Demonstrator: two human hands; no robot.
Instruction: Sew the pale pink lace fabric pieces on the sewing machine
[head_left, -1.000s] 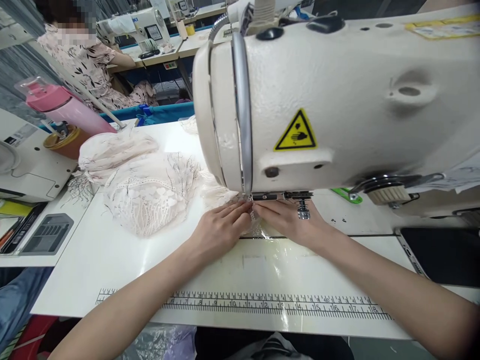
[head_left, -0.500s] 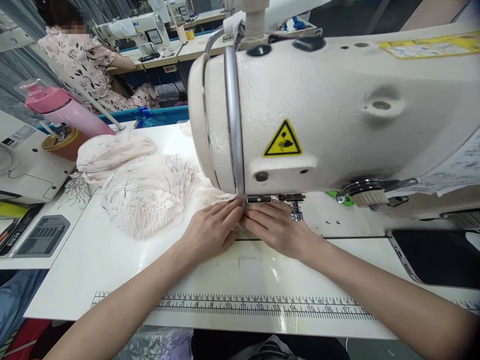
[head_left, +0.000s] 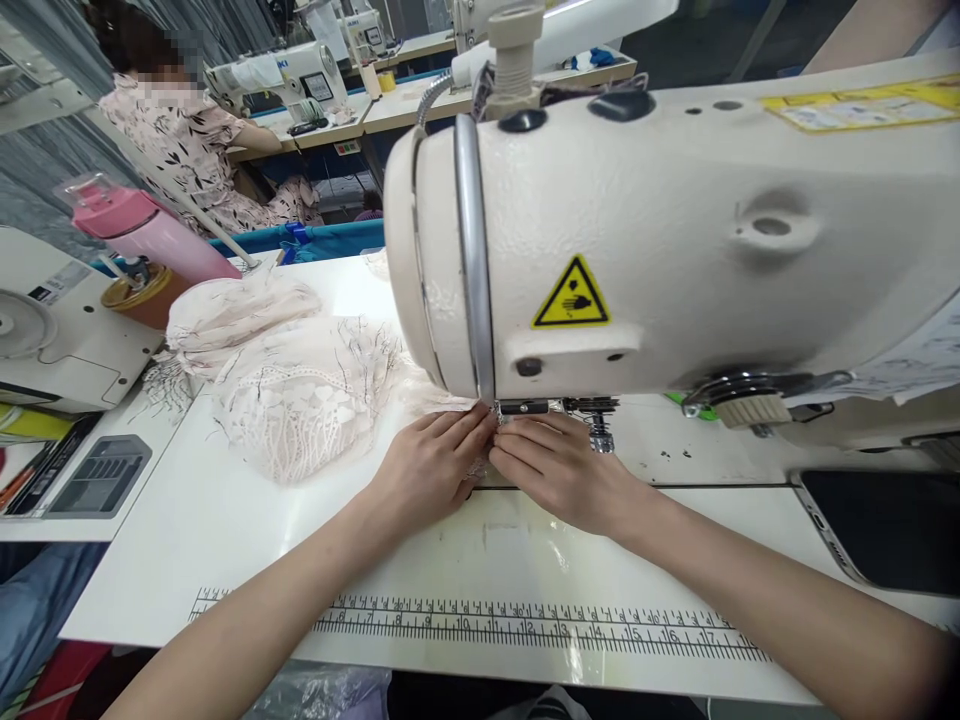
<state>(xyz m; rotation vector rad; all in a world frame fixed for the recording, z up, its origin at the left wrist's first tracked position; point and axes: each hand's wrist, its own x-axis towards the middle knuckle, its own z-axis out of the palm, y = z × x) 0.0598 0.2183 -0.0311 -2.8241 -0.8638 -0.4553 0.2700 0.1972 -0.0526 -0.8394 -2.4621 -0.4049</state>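
A sewing machine (head_left: 645, 230) fills the upper right, its needle area hidden behind its head. Just below the head, my left hand (head_left: 431, 455) has its fingers together on the edge of a pale pink lace fabric (head_left: 300, 400). My right hand (head_left: 555, 470) meets it there, fingers bent and closed on the small bit of fabric showing between the two hands. Most of that bit is covered by my fingers. The rest of the fabric lies bunched on the white table to the left, with dark branch-like embroidery and loose threads.
A printed ruler (head_left: 525, 628) runs along the table's front edge. On the right lies a phone (head_left: 885, 530). A pink bottle (head_left: 154, 230) and an orange-brown cup (head_left: 142, 292) stand at the left, by another machine (head_left: 67, 330). A person (head_left: 180, 140) sits beyond.
The whole view has shifted slightly down and right. My right fingers look a little more bent, drawn in beside the left hand. The bunched fabric keeps its place.
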